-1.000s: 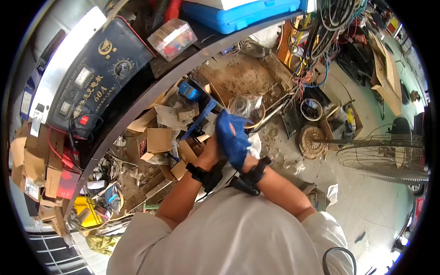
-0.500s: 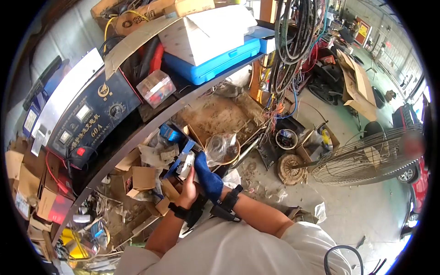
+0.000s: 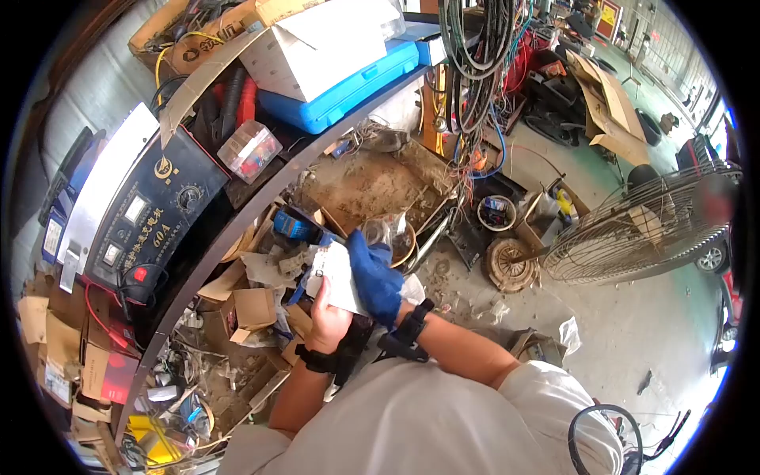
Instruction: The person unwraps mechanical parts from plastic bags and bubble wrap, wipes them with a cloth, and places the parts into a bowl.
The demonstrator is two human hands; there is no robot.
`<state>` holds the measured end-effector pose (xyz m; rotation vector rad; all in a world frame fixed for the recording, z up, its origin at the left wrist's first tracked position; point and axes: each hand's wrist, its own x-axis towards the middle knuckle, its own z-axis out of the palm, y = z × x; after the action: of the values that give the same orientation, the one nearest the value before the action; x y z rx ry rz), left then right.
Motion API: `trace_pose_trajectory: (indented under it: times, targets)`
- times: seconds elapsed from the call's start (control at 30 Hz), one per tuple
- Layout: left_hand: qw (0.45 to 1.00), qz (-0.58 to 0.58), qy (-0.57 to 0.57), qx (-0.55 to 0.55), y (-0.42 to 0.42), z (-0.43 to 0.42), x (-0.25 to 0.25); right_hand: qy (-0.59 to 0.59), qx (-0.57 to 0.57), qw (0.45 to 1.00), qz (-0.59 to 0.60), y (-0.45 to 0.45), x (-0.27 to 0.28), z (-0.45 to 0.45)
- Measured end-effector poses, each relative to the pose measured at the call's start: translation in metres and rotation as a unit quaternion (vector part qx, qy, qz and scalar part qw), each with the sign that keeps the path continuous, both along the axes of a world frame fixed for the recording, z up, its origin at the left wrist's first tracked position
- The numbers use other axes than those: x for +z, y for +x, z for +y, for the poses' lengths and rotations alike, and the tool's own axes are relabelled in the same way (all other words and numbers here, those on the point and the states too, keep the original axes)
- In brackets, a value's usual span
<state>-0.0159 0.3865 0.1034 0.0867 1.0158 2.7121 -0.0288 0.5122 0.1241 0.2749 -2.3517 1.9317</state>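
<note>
A white flat item, perhaps a packet or card (image 3: pixel 336 277), lies between my two hands. My left hand (image 3: pixel 326 318) is bare and closed on its lower left edge, with the thumb on top. A blue cloth or glove (image 3: pixel 375 277) covers my right hand (image 3: pixel 378 289), which presses against the item's right side; its fingers are hidden under the blue fabric. Black straps circle both wrists. Just beyond the hands are a clear plastic bag (image 3: pixel 386 230) and a small blue box (image 3: pixel 291 225).
A shelf edge (image 3: pixel 261 186) curves across the left, bearing a charger (image 3: pixel 150 214), a clear parts box (image 3: pixel 250 152) and a blue case (image 3: pixel 348 91). Cables (image 3: pixel 475 71) hang at the top. A fan (image 3: pixel 641 229) stands at right, and open cartons (image 3: pixel 255 307) lie below the shelf.
The white item has come into clearer view between my hands, and my left thumb now rests on it. My hands had shifted leftward from the first frame. The view has tilted up.
</note>
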Motion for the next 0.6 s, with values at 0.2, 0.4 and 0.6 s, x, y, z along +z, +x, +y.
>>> trace_pose_trajectory:
  times: [0.2,0.4,0.6]
  targets:
    - [1.000,0.014,0.003,0.009,-0.004,-0.004,0.002,-0.468,0.085,0.837,-0.271,0.000,-0.002,-0.006]
    - [0.925,0.105,-0.357,-0.073,0.010,-0.018,-0.068,-0.066,0.088,0.985,0.130,0.005,-0.064,-0.002]
    - [0.979,0.017,-0.188,-0.081,-0.013,-0.020,-0.064,-0.073,0.059,0.989,0.116,-0.006,-0.086,-0.026]
